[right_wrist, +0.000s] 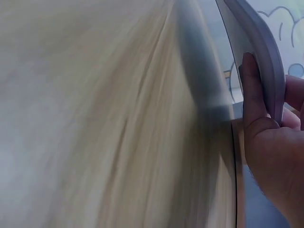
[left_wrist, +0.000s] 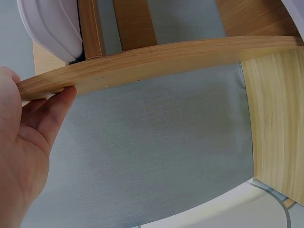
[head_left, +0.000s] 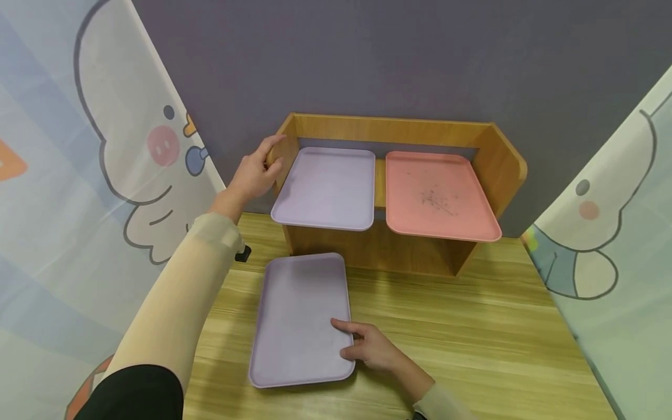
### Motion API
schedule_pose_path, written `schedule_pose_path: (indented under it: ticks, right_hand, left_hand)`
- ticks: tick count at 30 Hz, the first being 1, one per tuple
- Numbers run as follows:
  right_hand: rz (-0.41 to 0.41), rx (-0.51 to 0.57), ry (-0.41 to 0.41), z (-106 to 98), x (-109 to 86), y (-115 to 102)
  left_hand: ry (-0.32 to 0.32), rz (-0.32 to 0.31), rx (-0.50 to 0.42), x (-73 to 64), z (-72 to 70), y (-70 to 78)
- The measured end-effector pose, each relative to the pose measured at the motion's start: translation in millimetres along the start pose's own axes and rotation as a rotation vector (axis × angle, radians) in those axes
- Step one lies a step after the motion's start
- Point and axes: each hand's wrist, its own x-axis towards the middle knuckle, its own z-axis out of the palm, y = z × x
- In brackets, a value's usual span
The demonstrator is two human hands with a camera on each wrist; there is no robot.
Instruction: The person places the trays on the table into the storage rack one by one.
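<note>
My left hand (head_left: 254, 174) grips the left side panel of a wooden shelf (head_left: 394, 128) near its upper front. In the left wrist view, the panel's edge (left_wrist: 166, 58) passes between the fingers and thumb. Low in the head view, my right hand (head_left: 375, 349) pinches the right edge of a light purple tray (head_left: 300, 318). That tray is held in front of the shelf, over the table. The right wrist view has the tray's rim (right_wrist: 273, 61) between thumb and fingers. On the shelf's top sit another pale purple tray (head_left: 331, 186) and a pink tray (head_left: 446, 175) with dark marks.
Beneath lies a wood-grain table (head_left: 446, 326). A dark grey panel (head_left: 394, 58) stands behind the shelf. Cartoon-printed sheets flank the table, one on the left (head_left: 63, 233) and one on the right (head_left: 630, 326). Both shelf-top trays jut out past the shelf's front.
</note>
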Motion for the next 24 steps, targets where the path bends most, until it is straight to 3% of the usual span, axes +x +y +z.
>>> schedule_pose_path:
  ticks: [13,24]
  right_hand:
    - [-0.024,-0.080,0.044,-35.1,-44.3,1.3]
    - [-0.020,-0.013,0.080,-71.2,-67.7,12.2]
  left_hand:
    - [0.004,0.000,0.002,1.6,0.5,-0.4]
    - [0.002,0.002,0.006,-0.1,-0.3,0.0]
